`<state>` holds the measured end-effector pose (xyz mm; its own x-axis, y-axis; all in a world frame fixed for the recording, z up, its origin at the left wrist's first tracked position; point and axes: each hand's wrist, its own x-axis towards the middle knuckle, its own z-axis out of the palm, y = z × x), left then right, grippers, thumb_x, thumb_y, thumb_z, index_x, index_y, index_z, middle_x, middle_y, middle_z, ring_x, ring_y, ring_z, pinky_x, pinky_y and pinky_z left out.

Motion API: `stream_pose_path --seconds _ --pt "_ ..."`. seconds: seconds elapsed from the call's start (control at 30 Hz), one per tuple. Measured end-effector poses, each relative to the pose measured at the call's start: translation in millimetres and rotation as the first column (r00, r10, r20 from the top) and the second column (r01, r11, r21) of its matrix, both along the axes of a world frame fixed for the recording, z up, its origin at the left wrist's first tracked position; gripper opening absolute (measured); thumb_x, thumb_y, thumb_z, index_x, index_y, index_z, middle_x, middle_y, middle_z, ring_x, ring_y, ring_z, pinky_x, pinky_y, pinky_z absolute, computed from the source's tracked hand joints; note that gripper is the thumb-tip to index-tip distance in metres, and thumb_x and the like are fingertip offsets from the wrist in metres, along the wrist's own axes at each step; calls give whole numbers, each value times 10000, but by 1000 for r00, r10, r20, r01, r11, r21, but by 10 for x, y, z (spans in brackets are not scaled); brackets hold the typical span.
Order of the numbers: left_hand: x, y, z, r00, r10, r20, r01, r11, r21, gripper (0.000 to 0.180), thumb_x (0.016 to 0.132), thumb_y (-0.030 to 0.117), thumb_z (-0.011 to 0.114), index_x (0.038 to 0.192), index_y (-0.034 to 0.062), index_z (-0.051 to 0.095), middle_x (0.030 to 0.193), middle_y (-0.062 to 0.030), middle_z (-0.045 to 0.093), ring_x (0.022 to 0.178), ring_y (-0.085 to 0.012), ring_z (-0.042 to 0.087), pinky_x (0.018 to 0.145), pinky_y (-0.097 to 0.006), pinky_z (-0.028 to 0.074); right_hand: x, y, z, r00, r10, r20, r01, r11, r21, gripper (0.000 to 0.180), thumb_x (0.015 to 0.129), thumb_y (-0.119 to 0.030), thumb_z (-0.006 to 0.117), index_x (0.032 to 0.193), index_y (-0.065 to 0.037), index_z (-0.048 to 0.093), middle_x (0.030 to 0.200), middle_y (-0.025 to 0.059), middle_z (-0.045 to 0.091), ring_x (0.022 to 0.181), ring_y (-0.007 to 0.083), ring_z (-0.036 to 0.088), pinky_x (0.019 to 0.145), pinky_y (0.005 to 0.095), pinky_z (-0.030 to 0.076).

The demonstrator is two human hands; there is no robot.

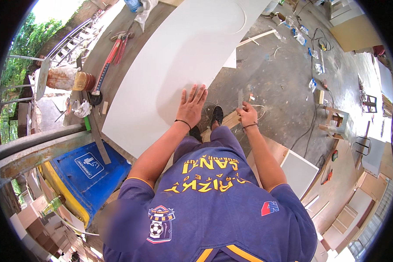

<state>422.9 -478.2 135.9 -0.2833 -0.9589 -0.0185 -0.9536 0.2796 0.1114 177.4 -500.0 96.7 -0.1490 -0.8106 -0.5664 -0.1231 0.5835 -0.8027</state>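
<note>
A large white panel (161,56) with a curved outline pencilled near its far end stretches away in front of me. My left hand (192,105) lies flat on it near its right edge, fingers extended and holding nothing. To the right, off the panel and above the floor, my right hand (248,114) is closed around a flat, narrow grey strip (240,98), possibly a file or blade. One end of the strip points away from me; its lower end is hidden in my fingers.
Left of the panel lie red-handled tools (113,49) and a brown container (84,81). A blue bin lid (91,174) is at near left. On the right, black cables (312,109), plastic scraps and a small stool (336,121) occupy the concrete floor (284,87).
</note>
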Motion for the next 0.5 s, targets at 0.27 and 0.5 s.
stream_pose_path --seconds 0.27,0.5 --pt "-61 151 21 987 125 -102 -122 992 33 549 815 85 457 1361 119 415 1476 -18 321 1395 -202 224 1131 -462 128 -139 -1220 66 900 293 -323 -387 878 -282 394 720 -125 602 1111 -83 634 799 128 656 725 226 623 695 326 488" --pt "246 1026 0 895 365 -255 -359 931 72 462 847 90 474 1308 121 492 1459 -93 348 1381 -263 261 1115 -474 157 -220 -2993 22 631 -2 -776 -686 465 -559 330 763 -98 555 1075 -151 650 816 142 584 729 282 594 639 397 483"
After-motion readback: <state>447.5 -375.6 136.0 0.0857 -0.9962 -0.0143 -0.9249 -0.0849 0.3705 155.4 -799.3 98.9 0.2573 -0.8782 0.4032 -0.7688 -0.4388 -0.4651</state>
